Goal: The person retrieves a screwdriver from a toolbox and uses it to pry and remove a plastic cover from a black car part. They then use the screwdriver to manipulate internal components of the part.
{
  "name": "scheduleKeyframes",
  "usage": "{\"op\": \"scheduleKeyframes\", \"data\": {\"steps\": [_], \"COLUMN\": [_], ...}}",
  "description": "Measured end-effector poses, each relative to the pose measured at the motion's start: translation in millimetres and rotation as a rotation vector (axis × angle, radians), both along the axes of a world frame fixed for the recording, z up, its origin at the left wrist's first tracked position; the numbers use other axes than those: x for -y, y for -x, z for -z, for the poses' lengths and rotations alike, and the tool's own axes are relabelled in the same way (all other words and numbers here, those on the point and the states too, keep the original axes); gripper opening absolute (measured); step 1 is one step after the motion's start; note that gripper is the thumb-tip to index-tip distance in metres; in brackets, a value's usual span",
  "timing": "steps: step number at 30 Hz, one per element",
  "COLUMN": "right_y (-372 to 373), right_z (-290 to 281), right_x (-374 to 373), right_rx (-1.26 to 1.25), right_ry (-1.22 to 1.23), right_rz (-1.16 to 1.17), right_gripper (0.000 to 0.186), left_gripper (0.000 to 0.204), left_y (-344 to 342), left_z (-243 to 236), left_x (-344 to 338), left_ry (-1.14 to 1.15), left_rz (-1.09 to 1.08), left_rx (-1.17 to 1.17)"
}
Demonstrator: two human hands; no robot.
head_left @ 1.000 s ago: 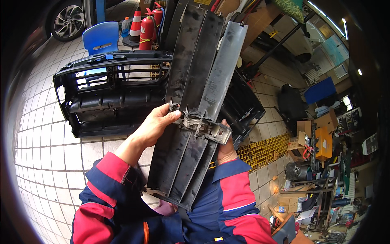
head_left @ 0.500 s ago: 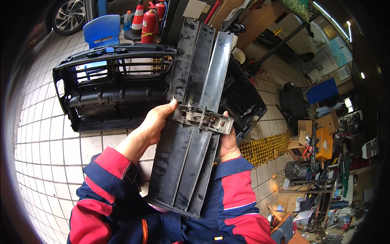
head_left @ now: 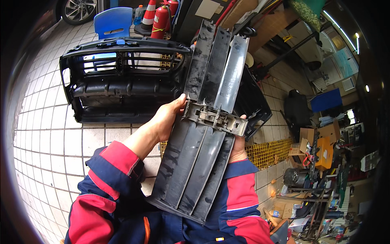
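Note:
A long black slatted grille shutter [head_left: 191,162] slants across the middle of the view, its lower end over my lap and its far end pointing away. Pale dust marks its slats. A grey-beige bracket with a small linkage [head_left: 211,117] crosses it between the upper and lower slats. My left hand [head_left: 164,122] is closed on its left edge beside the bracket, thumb on top and the other fingers hidden beneath. My right hand [head_left: 238,150] grips the right edge just below the bracket's end, mostly hidden by the slats.
Beyond my left hand a black car front-end frame [head_left: 130,88] lies on white floor tiles. Another black part [head_left: 256,107] lies behind the shutter. Farther off are a blue chair [head_left: 113,22], a traffic cone [head_left: 149,16] and fire extinguishers [head_left: 160,22]. Cluttered shelving [head_left: 313,195] stands right, past yellow grating [head_left: 268,152].
The shutter and both hands appear slightly farther right in the view, and most of the background has shifted right too. Both hands keep their hold.

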State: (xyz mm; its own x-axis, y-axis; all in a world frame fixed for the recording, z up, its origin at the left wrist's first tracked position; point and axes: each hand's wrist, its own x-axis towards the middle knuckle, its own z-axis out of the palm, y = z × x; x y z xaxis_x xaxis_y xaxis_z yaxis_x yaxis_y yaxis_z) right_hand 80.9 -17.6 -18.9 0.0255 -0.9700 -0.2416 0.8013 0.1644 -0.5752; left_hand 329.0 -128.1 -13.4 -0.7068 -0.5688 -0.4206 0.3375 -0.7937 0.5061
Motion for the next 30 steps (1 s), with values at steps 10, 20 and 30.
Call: {"op": "scheduleKeyframes", "data": {"steps": [10, 20, 30], "right_y": [-3.9, -0.7, -8.5], "right_z": [-5.0, 1.9, -6.4], "right_x": [-2.7, -0.8, -3.8], "right_rx": [-0.043, -0.028, -0.105], "right_ry": [-0.005, -0.021, -0.048], "right_rz": [-0.092, -0.087, -0.153], "right_gripper": [0.096, 0.101, 0.107], "left_gripper": [0.052, 0.043, 0.032], "left_y": [3.2, -1.9, -1.9], "left_z": [10.1, 7.8, -10.0], "left_x": [1.8, 1.9, 6.1], "left_ry": [0.047, 0.043, 0.128], "left_rz": [-0.121, -0.095, -0.15], "left_rx": [-0.101, -0.264, -0.016]}}
